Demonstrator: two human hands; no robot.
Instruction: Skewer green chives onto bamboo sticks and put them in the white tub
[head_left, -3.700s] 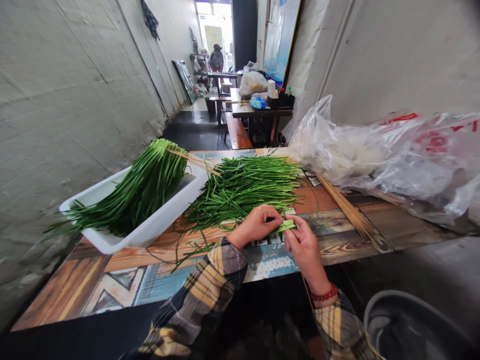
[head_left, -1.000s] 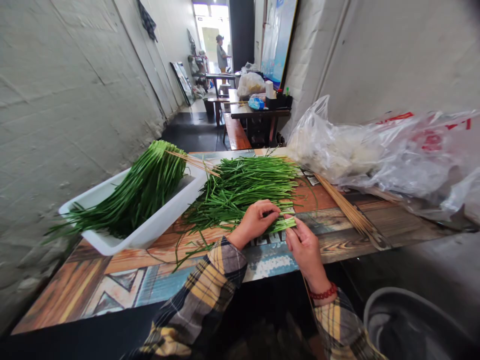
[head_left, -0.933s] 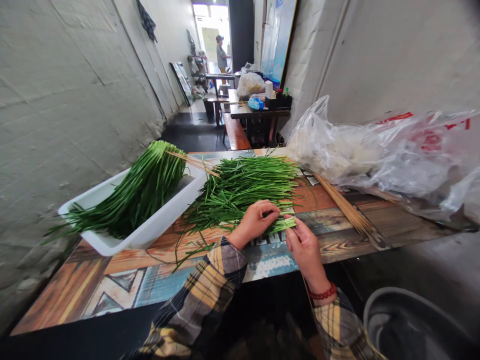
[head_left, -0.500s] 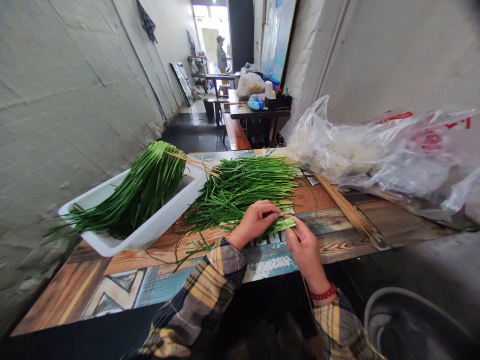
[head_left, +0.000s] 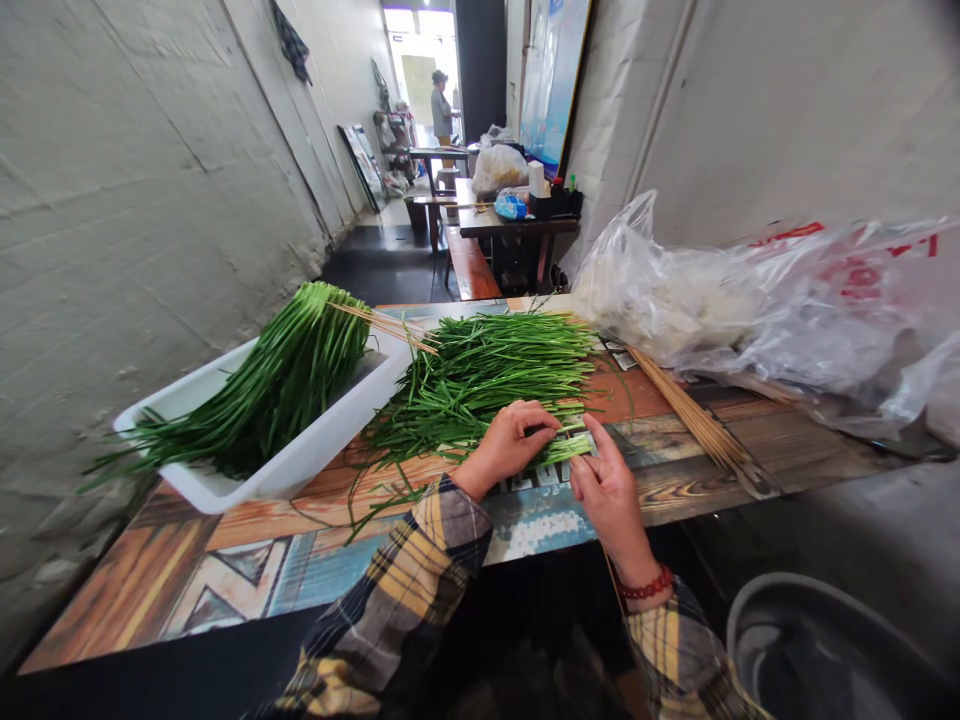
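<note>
A heap of green garlic chives (head_left: pixel 495 370) lies on the wood-patterned table, pale cut ends toward the right. My left hand (head_left: pixel 514 448) is closed at the heap's near side, thumb and fingers pinching chive stalks whose ends stick out to the right. Close beside it, my right hand (head_left: pixel 611 495) has its index finger stretched along the pale ends. Its thumb and other fingers are curled on a thin bamboo skewer, mostly hidden by the hand; a length of it shows below the wrist. Short pale chive ends (head_left: pixel 570 450) lie between both hands.
At left, a white tray (head_left: pixel 292 470) holds a large chive bundle (head_left: pixel 300 380) with skewers (head_left: pixel 382 325) through it. Loose bamboo skewers (head_left: pixel 690 420) and clear plastic bags (head_left: pixel 810 300) lie right. A grey bucket (head_left: pixel 825 640) stands lower right. A person (head_left: pixel 442 105) stands far back.
My right index finger has straightened and lifted away from the chive ends it was pinching. The left hand stays almost still on the stalks.
</note>
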